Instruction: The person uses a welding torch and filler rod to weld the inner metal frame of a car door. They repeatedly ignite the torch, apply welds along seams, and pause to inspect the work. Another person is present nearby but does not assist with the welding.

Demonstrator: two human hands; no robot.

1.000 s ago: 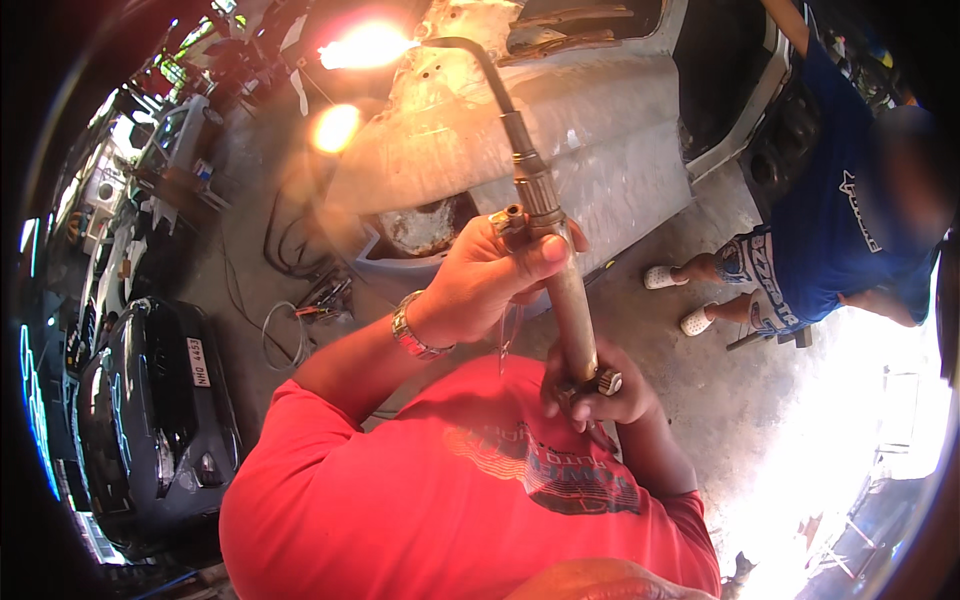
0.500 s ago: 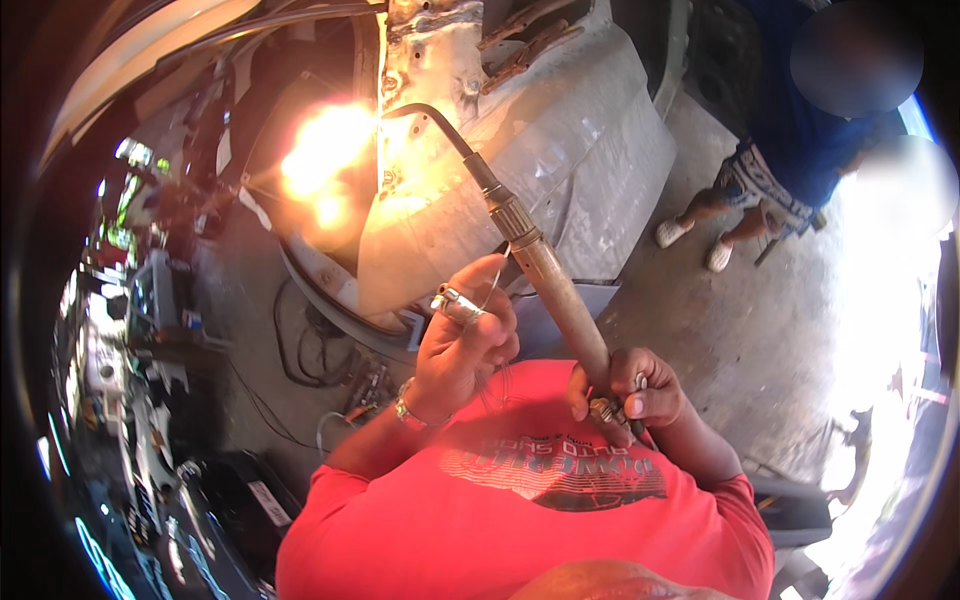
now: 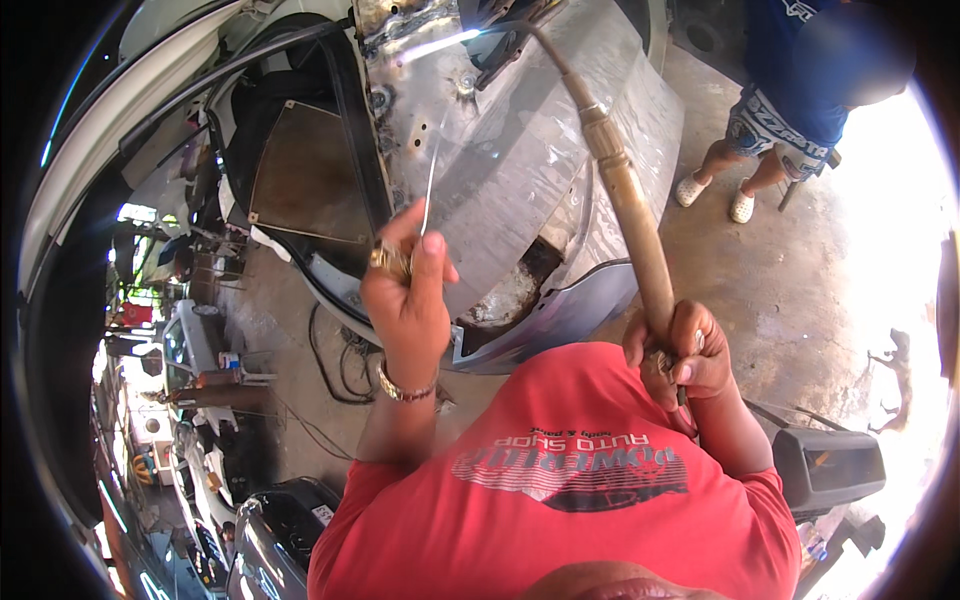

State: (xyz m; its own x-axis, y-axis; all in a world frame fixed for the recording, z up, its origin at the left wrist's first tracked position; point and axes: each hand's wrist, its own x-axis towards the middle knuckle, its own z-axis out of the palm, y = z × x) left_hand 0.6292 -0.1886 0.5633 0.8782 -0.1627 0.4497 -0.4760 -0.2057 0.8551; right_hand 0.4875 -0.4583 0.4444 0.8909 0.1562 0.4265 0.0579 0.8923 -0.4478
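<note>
My right hand [image 3: 685, 350] is closed round the lower end of a brass gas torch [image 3: 640, 220], with fingers at its valve knobs. The torch's bent tip reaches up and left over a bare-metal car body panel [image 3: 540, 150]. From it a narrow blue-white flame [image 3: 440, 46] points left along a pillar [image 3: 400, 100] with holes and heat-stained patches. My left hand [image 3: 408, 300], with a ring and a wristband, pinches a thin, pale filler rod [image 3: 430, 190]. The rod points upward, apart from the flame.
A person [image 3: 785, 110] in a blue shirt and patterned shorts stands at the upper right. Dark hoses or cables [image 3: 335, 360] lie coiled on the concrete floor. A black-edged car opening [image 3: 310, 170] is left of the panel; a dark grey box-like object [image 3: 830, 468] stands at lower right.
The torch has swung right and upward. Its wide orange-yellow glare has given way to a narrow blue-white flame. My left hand has shifted left and up with the rod.
</note>
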